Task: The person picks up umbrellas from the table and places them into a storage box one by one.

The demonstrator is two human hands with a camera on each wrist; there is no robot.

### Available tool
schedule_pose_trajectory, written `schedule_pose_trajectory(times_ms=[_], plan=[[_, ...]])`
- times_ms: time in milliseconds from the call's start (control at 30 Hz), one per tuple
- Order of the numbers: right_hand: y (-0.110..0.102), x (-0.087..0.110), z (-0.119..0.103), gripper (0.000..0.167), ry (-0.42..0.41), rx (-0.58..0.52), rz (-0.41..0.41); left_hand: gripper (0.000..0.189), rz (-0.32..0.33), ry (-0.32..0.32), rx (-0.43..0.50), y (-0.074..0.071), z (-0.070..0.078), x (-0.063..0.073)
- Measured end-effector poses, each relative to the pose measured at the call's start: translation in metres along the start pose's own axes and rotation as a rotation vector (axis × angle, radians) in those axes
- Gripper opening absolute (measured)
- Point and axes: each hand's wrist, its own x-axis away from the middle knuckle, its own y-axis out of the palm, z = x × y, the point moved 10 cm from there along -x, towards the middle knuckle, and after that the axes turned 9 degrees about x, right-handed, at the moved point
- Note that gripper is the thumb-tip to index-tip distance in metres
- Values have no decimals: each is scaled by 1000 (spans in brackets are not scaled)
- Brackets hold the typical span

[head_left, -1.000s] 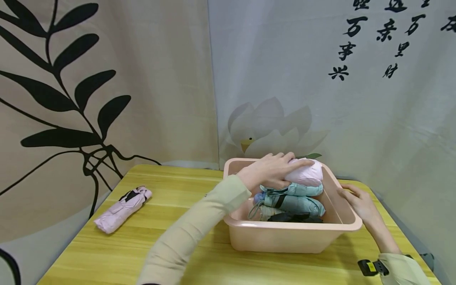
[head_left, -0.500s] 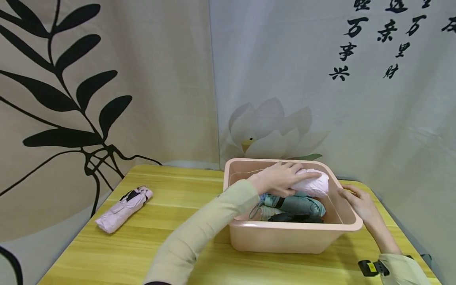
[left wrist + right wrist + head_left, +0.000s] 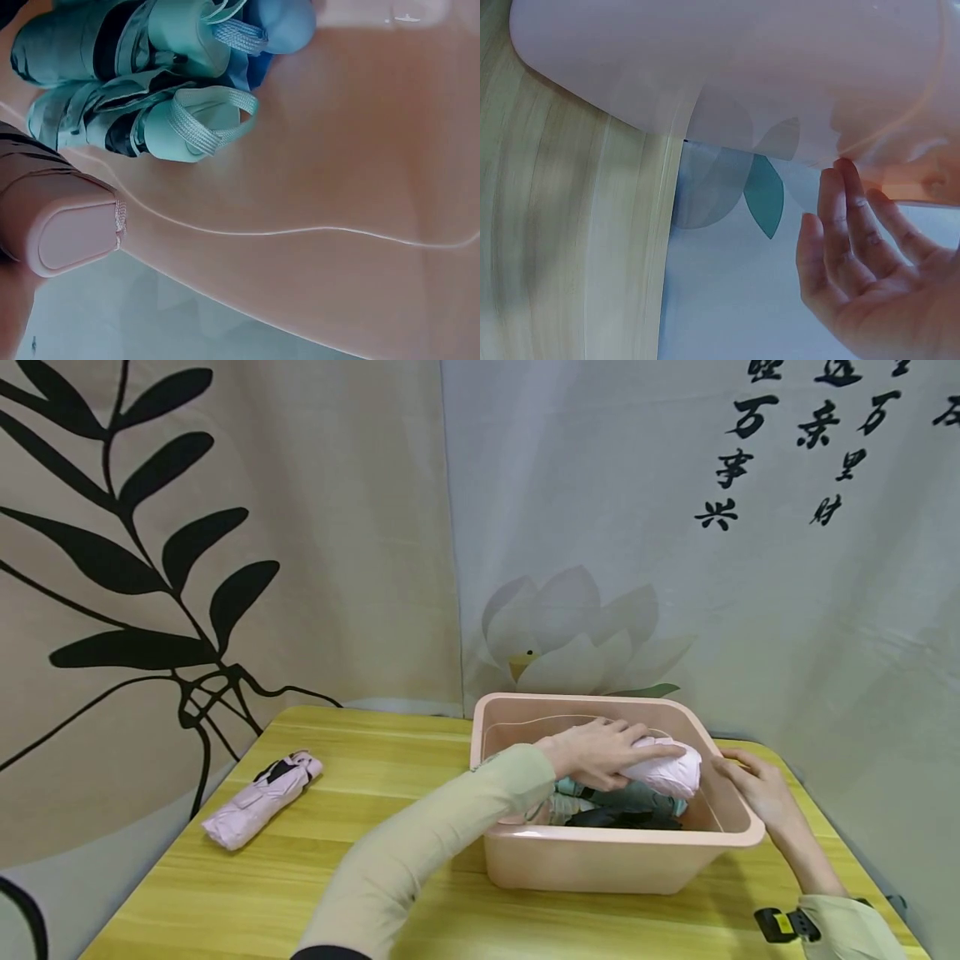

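Note:
My left hand grips a folded pale pink umbrella inside the upper part of a pink plastic bin. The left wrist view shows the flat handle end of that umbrella beside the bin wall. Two folded teal umbrellas lie below it, one with a looped wrist strap, beside a round blue handle. Something black lies along the near inner side. My right hand rests its fingertips on the bin's right side, its fingers mostly straight in the right wrist view.
Another folded pink umbrella with a black band lies at the left of the yellow wooden table. Behind the table hangs a pale curtain printed with leaves, a lotus and writing. A black curved thing shows at the lower left edge.
My left hand has lowered the pink umbrella deeper into the bin and slightly rightward, covering more of the teal umbrellas. My right hand stays at the bin's side.

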Motion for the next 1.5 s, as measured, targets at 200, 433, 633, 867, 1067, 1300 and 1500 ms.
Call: schedule_pose_trajectory(times_ms=[200, 433, 633, 867, 1067, 1300, 1500], plan=[[1, 0, 2, 48, 14, -6, -23, 76, -75, -12, -16, 9, 5, -3], [4, 1, 3, 53, 42, -37, -63, 67, -127, 24, -7, 20, 15, -4], [5, 1, 3, 52, 43, -34, -67, 61, -100, 75, -30, 22, 24, -6], [6, 1, 4, 54, 50, -21, -81, 61, -87, 70, -26, 18, 24, -10], [7, 3, 3, 56, 52, -52, -90, 55, -44, 62, -52, 4, 25, -11], [6, 3, 4, 55, 50, -53, -77, 43, 55, 107, -60, -22, 31, -2], [4, 3, 3, 53, 48, -44, -62, 37, 87, 47, 89, -51, 23, 15]])
